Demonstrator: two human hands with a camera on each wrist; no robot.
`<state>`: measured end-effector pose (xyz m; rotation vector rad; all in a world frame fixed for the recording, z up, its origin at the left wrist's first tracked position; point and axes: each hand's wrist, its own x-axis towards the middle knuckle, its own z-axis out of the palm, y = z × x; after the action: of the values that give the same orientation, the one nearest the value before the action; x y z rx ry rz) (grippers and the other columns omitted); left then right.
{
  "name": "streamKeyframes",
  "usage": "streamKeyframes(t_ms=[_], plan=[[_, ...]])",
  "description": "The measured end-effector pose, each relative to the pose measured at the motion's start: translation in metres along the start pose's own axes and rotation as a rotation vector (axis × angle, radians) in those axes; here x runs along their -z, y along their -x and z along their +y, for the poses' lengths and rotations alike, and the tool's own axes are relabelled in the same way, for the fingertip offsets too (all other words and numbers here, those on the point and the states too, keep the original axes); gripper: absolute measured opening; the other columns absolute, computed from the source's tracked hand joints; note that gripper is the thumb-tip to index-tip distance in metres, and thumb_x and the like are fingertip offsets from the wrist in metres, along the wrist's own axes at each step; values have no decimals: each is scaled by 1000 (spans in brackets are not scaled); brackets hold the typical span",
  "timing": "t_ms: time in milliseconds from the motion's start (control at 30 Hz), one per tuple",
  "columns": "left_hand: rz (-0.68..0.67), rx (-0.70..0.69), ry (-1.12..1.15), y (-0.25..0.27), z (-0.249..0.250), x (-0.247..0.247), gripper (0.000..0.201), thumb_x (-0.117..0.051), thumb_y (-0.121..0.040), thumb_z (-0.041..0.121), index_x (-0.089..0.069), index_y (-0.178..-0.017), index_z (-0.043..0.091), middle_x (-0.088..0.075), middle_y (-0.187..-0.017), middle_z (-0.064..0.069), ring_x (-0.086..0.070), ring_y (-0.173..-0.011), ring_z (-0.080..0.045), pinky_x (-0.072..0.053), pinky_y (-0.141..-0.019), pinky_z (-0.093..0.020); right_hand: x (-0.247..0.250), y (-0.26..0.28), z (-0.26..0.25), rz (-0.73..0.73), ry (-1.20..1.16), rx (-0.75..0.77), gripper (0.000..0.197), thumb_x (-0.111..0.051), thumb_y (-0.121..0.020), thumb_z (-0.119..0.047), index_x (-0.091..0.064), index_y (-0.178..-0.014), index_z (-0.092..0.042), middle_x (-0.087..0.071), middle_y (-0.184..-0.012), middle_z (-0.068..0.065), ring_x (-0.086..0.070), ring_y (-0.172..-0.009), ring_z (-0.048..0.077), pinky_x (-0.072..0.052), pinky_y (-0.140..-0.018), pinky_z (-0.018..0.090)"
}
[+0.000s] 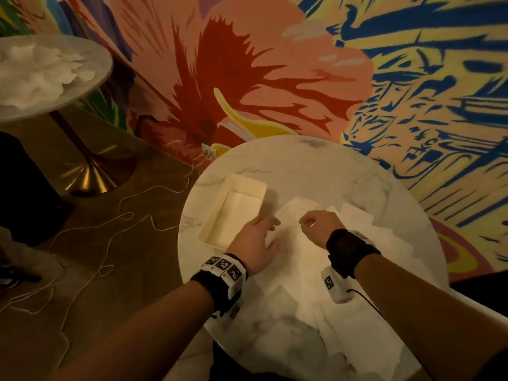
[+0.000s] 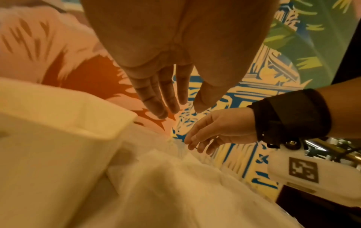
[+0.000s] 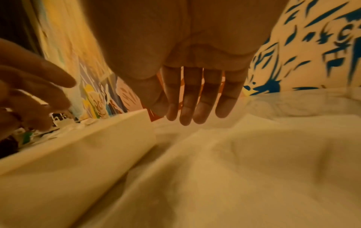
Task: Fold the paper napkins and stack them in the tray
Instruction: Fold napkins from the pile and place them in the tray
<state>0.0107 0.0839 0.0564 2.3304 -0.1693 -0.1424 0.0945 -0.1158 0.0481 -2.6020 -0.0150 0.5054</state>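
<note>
White paper napkins spread loose over a round marble tabletop (image 1: 302,166), beside the tray.

Cream tray (image 1: 248,185) is kept at the table's left edge, folded napkins already inside; left hand (image 1: 257,243), fingers straight and together, and right hand (image 1: 320,228), fingers loosely curled, holding nothing, are poised over one flat napkin (image 1: 297,240), probably for folding.

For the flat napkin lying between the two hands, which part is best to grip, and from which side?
Probably its far corner, pinched from the right. The top napkin lies flat on the pile, turned like a diamond, so only edges and corners can be lifted. That far corner is bare and points away, the right hand hovers beside it, and the tray blocks the left.
</note>
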Motion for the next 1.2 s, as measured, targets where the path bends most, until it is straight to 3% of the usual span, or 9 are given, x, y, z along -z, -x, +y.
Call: streamKeyframes(t_ms=[100, 233, 367, 500, 700, 900, 1100, 1200], plan=[[-121, 79, -64, -3, 2, -44, 50, -58, -93, 33, -45, -141, 26, -56, -131, 2, -51, -120, -20, -41, -106, -35, -13, 21, 30, -66, 37, -63, 21, -59, -93, -23, -70, -111, -20, -67, -118, 3, -62, -105, 21, -49, -94, 27], [-286, 295, -266, -10, -4, -82, 72, -56, -93, 39, -22, -154, 19, -37, -152, -8, -35, -138, -31, -33, -112, -41, -30, 44, 56, -177, 113, -57, 33, -55, -95, -29, -60, -127, -23, -55, -137, 3, -52, -124, 22, -42, -105, 31], [-304, 388, -367, -18, -8, -96, 77, -55, -94, 39, -14, -154, 15, -26, -157, -13, -21, -145, -37, -22, -117, -45, -39, 57, 75, -259, 136, -75, 43, -52, -97, -34, -48, -139, -27, -40, -149, 1, -40, -136, 24, -34, -112, 36], [-299, 531, -367, -25, -3, -98, 76, -53, -96, 36, -9, -155, 21, -12, -162, -12, -12, -149, -37, -23, -116, -53, -37, 60, 84, -251, 104, -40, 42, -52, -97, -34, -50, -138, -28, -43, -148, 0, -41, -135, 23, -34, -112, 35], [-225, 511, -311, -31, 4, -95, 49, -52, -99, 28, -34, -143, 17, -40, -145, -11, -37, -137, -34, -38, -109, -46, -34, 57, 90, -256, 55, -33, 38, -53, -96, -32, -54, -134, -28, -47, -144, 1, -45, -131, 22, -38, -109, 33], [-174, 399, -340, -35, 14, -75, 35, -47, -103, 19, -48, -139, 17, -53, -139, -4, -48, -130, -22, -35, -101, -24, -29, 51, 89, -254, -3, -31, 36, -53, -95, -31, -57, -130, -27, -53, -139, -1, -52, -124, 19, -42, -105, 31], [2, 421, -45, -28, 22, -56, 31, -51, -101, 16, -53, -132, 14, -62, -126, -5, -58, -114, -26, -36, -85, -24, -22, 44, 83, -207, -120, -10, 34, -55, -96, -31, -58, -130, -24, -59, -130, 1, -58, -115, 19, -45, -101, 30], [117, 379, 122, -25, 27, -48, 14, -57, -97, 14, -51, -109, 19, -64, -104, -3, -60, -91, -22, -40, -75, -26, -19, 43, 74, -167, -323, 0, 40, -54, -98, -38, -50, -136, -28, -63, -121, 3, -60, -107, 20, -47, -91, 27]])
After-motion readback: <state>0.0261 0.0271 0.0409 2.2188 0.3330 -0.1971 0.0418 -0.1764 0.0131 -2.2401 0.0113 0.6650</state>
